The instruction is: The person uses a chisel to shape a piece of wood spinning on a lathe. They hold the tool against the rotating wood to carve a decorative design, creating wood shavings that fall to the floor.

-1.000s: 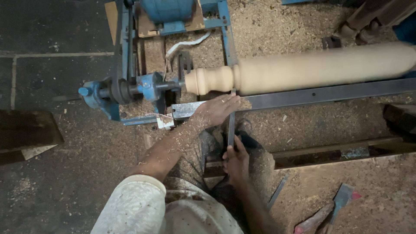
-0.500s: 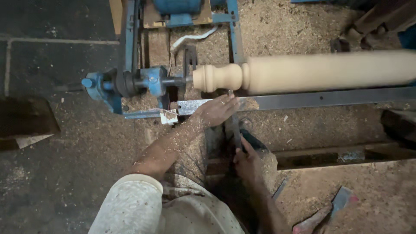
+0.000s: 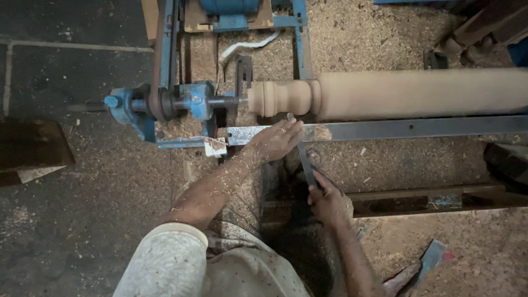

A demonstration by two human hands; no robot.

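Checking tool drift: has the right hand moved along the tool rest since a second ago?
Cannot tell. The head camera itself shifted. The right hand holds the chisel below the tool rest, about under the wood's turned beads, much as before.

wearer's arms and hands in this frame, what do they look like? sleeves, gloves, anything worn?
No gloves: both hands are bare. The left hand has a ring on one finger, and its forearm is dusted with pale sawdust up to a short, light-coloured sleeve speckled with the same dust. The right hand and forearm are bare too; no sleeve shows on that side. No watch or wristband visible.
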